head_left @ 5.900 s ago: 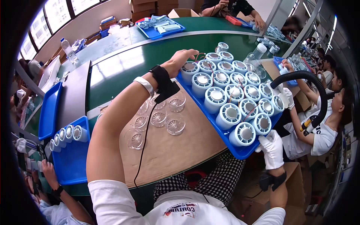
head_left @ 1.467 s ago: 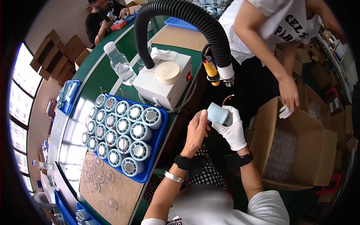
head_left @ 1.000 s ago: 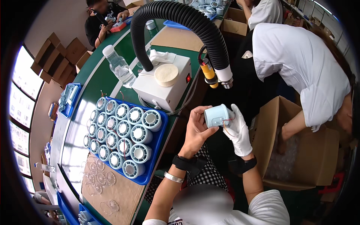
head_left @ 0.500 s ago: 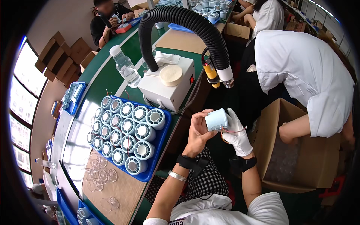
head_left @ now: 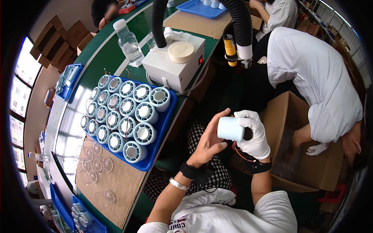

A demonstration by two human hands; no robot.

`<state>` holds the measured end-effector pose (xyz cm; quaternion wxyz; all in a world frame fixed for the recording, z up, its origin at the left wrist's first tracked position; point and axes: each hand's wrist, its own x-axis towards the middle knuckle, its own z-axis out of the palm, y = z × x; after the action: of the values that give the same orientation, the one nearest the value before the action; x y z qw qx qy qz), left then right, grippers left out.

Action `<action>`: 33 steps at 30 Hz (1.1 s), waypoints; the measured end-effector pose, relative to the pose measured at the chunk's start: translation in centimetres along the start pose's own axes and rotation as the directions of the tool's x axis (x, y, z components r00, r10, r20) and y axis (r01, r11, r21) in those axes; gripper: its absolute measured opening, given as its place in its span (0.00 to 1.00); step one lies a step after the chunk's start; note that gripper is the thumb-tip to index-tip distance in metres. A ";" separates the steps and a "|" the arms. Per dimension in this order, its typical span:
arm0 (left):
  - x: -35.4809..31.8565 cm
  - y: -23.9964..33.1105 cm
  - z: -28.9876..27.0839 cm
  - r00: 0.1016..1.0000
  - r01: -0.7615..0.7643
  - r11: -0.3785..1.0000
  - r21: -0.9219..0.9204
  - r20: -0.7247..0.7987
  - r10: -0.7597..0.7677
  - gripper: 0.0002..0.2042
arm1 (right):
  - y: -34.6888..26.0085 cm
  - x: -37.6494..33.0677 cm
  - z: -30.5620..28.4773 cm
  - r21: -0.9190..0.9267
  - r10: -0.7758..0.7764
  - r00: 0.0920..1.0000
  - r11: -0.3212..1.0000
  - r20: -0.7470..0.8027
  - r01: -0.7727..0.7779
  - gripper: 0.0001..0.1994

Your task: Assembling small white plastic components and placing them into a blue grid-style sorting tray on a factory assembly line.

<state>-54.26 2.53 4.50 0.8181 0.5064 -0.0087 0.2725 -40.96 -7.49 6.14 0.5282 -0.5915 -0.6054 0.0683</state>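
Observation:
A light blue cylindrical housing [head_left: 229, 129] lies on its side in the air over my lap. My right hand [head_left: 254, 134], in a white glove, grips its right end, and thin red and dark wires [head_left: 243, 152] hang below. My bare left hand [head_left: 208, 143] is open by the other end, thumb and fingers apart; whether it touches the housing I cannot tell. On the table to the left, a blue tray [head_left: 165, 130] bears rows of similar housings [head_left: 143, 112] with slotted round ends, many with round discs in the centre and some with loose wires.
Clear plastic rings [head_left: 98, 165] lie on a brown board [head_left: 124, 194]. Behind the tray stand a white machine [head_left: 175, 66] with a black hose [head_left: 239, 23] and a water bottle [head_left: 129, 44]. At right, a co-worker [head_left: 314, 77] bends over a cardboard box [head_left: 279, 120].
My left hand has come off the housing and opened. My right hand has turned the housing and now grips its end. My view has shifted; the co-worker's gloved hand now shows over the box.

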 end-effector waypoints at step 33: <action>-30.9 12.8 -5.7 0.028 0.641 0.453 0.620 -0.608 0.793 0.28 | 8.0 6.0 3.7 0.665 0.673 0.698 0.640 -0.243 -0.386 0.13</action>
<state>-87.90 -1.85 3.30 0.1290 0.4851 0.6648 0.5533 -36.99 1.59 2.24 0.7623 -0.5596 -0.2004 0.2561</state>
